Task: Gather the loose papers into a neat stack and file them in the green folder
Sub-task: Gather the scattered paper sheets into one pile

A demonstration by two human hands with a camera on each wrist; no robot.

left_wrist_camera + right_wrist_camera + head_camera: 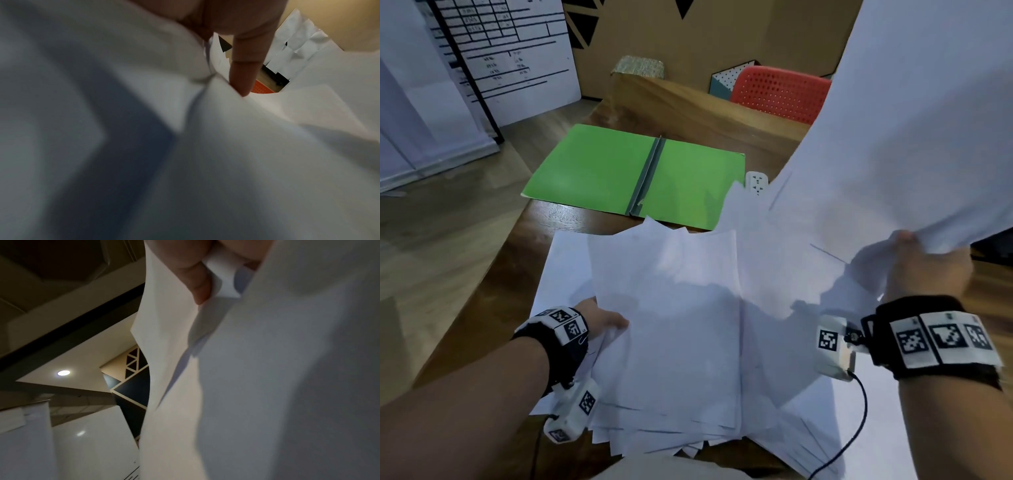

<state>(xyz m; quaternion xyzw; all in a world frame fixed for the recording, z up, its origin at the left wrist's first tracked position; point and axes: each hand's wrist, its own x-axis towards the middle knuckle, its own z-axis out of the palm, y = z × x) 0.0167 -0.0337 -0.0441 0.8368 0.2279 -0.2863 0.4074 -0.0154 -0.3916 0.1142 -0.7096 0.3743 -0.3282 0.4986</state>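
Observation:
A messy pile of white papers lies fanned out on the wooden table in front of me. My left hand holds the pile's left edge, fingers tucked under the top sheets; in the left wrist view one finger presses into the papers. My right hand is raised and pinches the corner of a few sheets lifted high at the right; the right wrist view shows the thumb clamped on that paper. The green folder lies open flat beyond the pile.
A white power strip sits right of the folder, partly under the lifted sheets. A red perforated chair stands behind the table. A white board with black lines leans at the far left. The table's left edge drops to the floor.

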